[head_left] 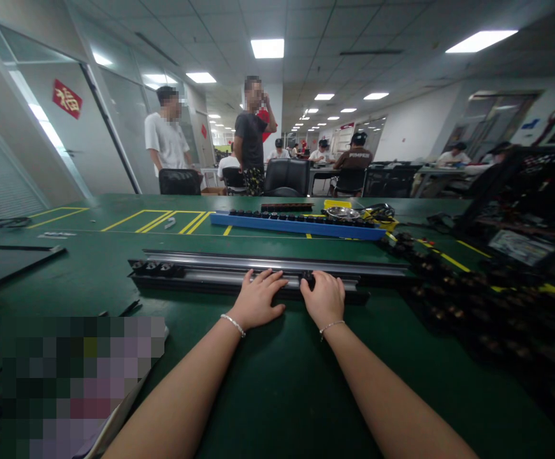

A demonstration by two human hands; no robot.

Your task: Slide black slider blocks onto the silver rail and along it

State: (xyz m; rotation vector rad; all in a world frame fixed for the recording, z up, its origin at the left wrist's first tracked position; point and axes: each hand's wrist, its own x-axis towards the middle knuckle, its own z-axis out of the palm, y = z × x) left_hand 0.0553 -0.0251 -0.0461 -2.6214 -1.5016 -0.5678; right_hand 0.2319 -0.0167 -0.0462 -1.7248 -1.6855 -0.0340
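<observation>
A long dark metal rail [210, 277] lies across the table in front of me. Several black round-faced modules [165, 268] sit in its channel at the left end. My left hand [257, 299] rests open on the middle of the rail, fingers spread over its far edge. To its right, my right hand [325, 298] is closed, thumb and fingers around a small black module [307, 276] in the channel. The underside of that module is hidden. A second rail [367, 266] lies parallel just behind the first.
Farther back stands a blue strip tray [277, 224] of black parts, near a metal bowl [341, 213]. Loose black modules [468, 299] are heaped on the right. A dark panel [14, 258] lies at left; a blurred-out item [90, 382] sits front left. People stand beyond the table.
</observation>
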